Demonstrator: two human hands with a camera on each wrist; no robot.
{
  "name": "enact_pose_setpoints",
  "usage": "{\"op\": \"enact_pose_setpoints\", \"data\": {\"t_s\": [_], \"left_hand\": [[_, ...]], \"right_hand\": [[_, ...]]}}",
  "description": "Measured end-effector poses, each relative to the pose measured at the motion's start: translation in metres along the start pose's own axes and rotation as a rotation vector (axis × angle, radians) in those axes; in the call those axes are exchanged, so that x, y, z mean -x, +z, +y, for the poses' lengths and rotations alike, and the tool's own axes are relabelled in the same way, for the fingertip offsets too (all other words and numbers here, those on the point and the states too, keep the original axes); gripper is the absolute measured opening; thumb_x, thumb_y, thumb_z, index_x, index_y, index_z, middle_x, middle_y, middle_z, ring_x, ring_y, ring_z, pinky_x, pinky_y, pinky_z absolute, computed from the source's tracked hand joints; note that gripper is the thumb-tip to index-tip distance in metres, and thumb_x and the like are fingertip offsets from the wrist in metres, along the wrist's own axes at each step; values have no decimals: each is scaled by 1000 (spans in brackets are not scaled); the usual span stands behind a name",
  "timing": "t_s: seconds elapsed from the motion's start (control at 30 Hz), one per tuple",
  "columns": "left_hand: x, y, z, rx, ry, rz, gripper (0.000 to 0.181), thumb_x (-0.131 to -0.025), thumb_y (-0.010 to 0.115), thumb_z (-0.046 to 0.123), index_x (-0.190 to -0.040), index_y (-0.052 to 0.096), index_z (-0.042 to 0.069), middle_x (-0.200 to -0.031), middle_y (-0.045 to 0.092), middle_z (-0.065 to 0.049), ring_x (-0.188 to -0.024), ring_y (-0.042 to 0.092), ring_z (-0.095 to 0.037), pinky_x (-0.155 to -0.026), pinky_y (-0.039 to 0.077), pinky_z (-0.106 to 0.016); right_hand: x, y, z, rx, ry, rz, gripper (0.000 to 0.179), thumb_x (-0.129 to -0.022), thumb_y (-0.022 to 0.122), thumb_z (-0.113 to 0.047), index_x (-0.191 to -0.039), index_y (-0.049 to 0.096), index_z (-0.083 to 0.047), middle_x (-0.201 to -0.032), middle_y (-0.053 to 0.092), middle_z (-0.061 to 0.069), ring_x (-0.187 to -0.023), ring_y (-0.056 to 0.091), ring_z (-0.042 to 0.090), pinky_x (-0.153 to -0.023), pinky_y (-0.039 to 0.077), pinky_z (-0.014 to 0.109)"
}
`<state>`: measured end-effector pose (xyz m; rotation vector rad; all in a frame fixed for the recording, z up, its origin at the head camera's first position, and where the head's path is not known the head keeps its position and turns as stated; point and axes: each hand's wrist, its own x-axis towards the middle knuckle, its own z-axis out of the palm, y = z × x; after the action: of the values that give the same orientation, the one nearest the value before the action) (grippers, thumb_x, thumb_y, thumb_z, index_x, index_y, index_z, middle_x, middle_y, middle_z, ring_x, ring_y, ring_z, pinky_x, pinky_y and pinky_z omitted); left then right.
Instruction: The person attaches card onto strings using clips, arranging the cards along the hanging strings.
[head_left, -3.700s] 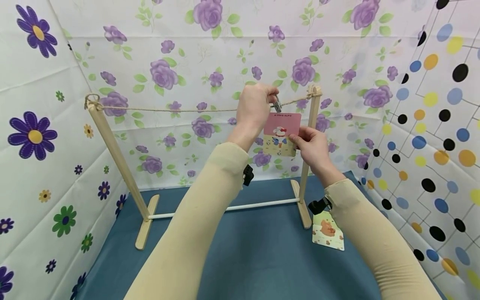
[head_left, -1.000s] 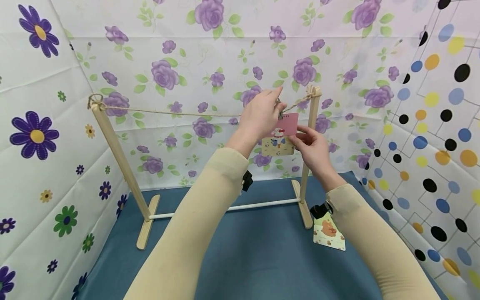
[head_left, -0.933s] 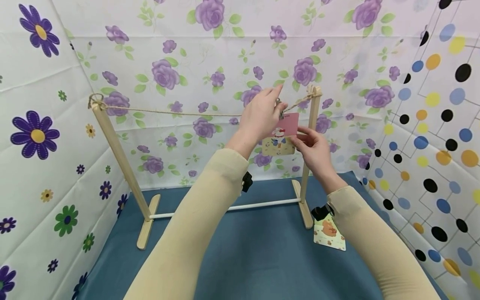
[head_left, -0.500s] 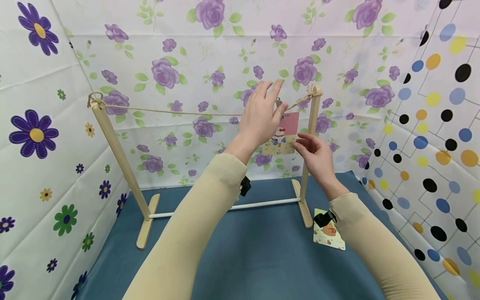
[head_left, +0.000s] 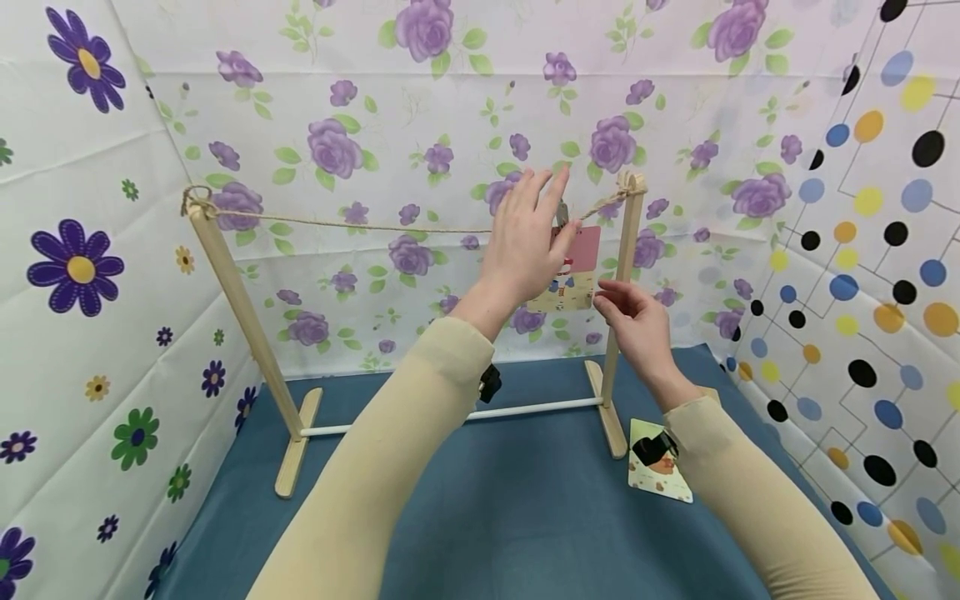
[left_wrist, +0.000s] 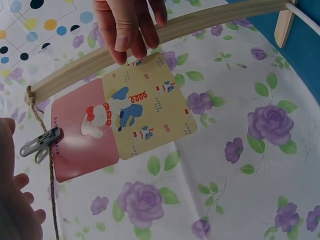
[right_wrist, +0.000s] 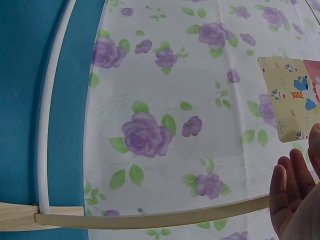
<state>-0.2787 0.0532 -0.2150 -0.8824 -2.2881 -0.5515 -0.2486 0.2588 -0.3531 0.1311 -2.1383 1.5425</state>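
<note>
A pink-and-yellow card (head_left: 583,250) with a cartoon figure hangs from the twine line (head_left: 360,226) near the right post. A metal clip (left_wrist: 42,142) pinches the card's pink top edge against the twine. My left hand (head_left: 521,237) is raised beside the clip with fingers straight and spread, covering part of the card in the head view; the left wrist view shows it apart from the clip. My right hand (head_left: 639,325) hovers by the card's lower right corner, fingers loosely bent and holding nothing. Whether a fingertip still touches the card's edge is hard to tell.
Two wooden posts (head_left: 243,317) carry the twine, and a white rod (head_left: 540,409) joins their feet. On the blue tabletop (head_left: 510,517), a bear card (head_left: 651,477) lies partly under my right wrist camera. A tan edge (head_left: 708,393) peeks out behind the right sleeve.
Earlier my left hand pressed the clip and my right hand held the card. The left fingers have let go and spread; the right hand has released the card and drawn back slightly down and right.
</note>
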Motion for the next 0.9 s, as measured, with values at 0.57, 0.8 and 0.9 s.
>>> {"op": "enact_pose_setpoints", "data": {"t_s": [0.57,0.8,0.9], "left_hand": [[10,9,-3,-22,-27,7,66,-113,53,39,-170,31,15,-171,33,-13,-164,15,-30,-133,6,-44],[14,11,-4,-65,-43,-6,66,-114,51,42,-171,30,15,-173,28,-12,-165,9,-31,-133,3,-48],[15,11,-4,-69,-45,-4,66,-114,51,41,-170,31,15,-174,27,-12,-165,6,-31,-133,2,-49]], "right_hand": [[5,0,7,-1,10,-9,40,-107,71,-27,-142,70,-8,-131,72,16,-108,66,13,-85,53,16],[6,1,9,2,21,-13,40,-107,72,-28,-142,70,-8,-130,73,16,-107,66,12,-83,54,15],[7,1,8,3,23,-9,40,-106,72,-29,-141,71,-9,-130,73,15,-106,66,11,-83,54,15]]}}
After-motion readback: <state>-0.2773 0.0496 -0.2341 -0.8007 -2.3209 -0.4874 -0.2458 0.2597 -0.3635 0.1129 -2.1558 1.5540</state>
